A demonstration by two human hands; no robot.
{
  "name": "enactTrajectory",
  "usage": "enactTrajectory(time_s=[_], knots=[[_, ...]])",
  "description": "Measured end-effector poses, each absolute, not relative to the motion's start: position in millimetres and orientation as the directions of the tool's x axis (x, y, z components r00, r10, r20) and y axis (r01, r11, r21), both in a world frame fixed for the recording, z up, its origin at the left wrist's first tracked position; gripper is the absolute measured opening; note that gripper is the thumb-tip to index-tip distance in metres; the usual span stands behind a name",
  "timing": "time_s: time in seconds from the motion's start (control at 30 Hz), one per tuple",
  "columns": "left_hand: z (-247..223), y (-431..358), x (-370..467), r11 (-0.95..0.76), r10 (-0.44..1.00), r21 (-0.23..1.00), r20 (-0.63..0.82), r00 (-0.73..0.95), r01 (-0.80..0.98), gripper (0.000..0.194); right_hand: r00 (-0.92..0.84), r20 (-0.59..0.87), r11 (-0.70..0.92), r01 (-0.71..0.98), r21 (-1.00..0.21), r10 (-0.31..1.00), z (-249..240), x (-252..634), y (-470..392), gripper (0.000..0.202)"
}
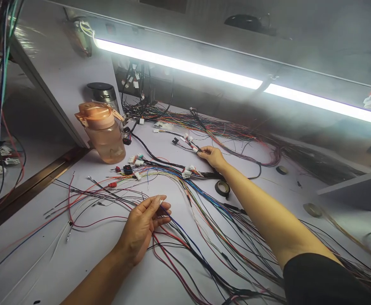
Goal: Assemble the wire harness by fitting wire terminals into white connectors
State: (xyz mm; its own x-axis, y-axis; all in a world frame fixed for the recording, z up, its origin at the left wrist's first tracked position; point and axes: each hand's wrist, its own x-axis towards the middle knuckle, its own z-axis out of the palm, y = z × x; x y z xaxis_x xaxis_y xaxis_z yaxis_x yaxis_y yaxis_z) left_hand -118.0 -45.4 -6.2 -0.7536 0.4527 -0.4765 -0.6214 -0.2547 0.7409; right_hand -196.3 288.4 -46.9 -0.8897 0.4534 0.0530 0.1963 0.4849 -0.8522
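My left hand point(146, 224) is closed in a pinch at the front middle of the table. Between thumb and finger is the end of a blue wire point(185, 231), with a small white tip showing. Farther back, my right hand point(213, 157) has its fingers closed on a cable branch point(191, 146) that ends in small white connectors and a black connector point(175, 141). Between the hands lies the wire harness point(169, 164), with white connectors point(188, 171) and a black connector point(127, 169) along it. Loose red and black wires pass under my left hand.
An orange-lidded bottle point(102, 133) and a dark-lidded jar point(104, 93) stand at the back left. Tape rolls point(222, 189) lie near my right forearm. More wires point(185, 118) are heaped along the back, beneath a bright tube light point(179, 63).
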Motion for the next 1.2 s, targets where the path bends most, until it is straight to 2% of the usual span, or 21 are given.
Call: enactTrajectory(time_s=[0.17,0.73,0.97,1.2], knots=[[-5,-45,-117,-0.259,0.446,0.733,-0.487,-0.751,-0.629,0.043,-0.883,0.108,0.442,0.120,-0.889,0.457,-42,-193,286,0.052],[-6,-46,-118,-0.241,0.457,0.747,-0.476,-0.752,-0.620,0.044,-0.904,0.169,0.497,0.054,-0.866,0.393,-34,-179,283,0.048],[-9,-47,-117,-0.249,0.463,0.743,-0.473,-0.750,-0.622,0.040,-0.926,0.223,0.592,0.001,-0.806,0.304,-29,-172,277,0.039],[-10,-47,-117,-0.267,0.465,0.749,-0.451,-0.762,-0.606,0.033,-0.950,0.282,0.692,-0.112,-0.713,0.136,-21,-160,264,0.029]])
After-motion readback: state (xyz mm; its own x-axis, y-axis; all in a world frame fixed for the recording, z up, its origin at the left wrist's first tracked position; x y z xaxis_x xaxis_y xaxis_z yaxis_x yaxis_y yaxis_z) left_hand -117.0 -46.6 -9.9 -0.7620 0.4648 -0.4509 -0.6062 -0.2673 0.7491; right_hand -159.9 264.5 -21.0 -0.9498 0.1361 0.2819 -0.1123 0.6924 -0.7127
